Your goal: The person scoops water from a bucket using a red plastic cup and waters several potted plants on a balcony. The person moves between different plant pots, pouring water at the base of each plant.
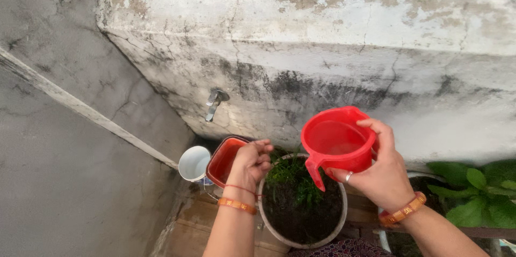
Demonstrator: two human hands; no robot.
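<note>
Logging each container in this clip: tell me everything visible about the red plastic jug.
The red plastic jug is a round, open-topped mug with a moulded handle that points down toward the viewer. Its wall looks thin and slightly translucent, and some water seems to lie inside. It is tilted, mouth turned toward the camera, held in the air by the right hand, fingers wrapped round its far side. It hangs just above the rim of the round pot of dark soil with a small green plant. Nothing else touches it.
</note>
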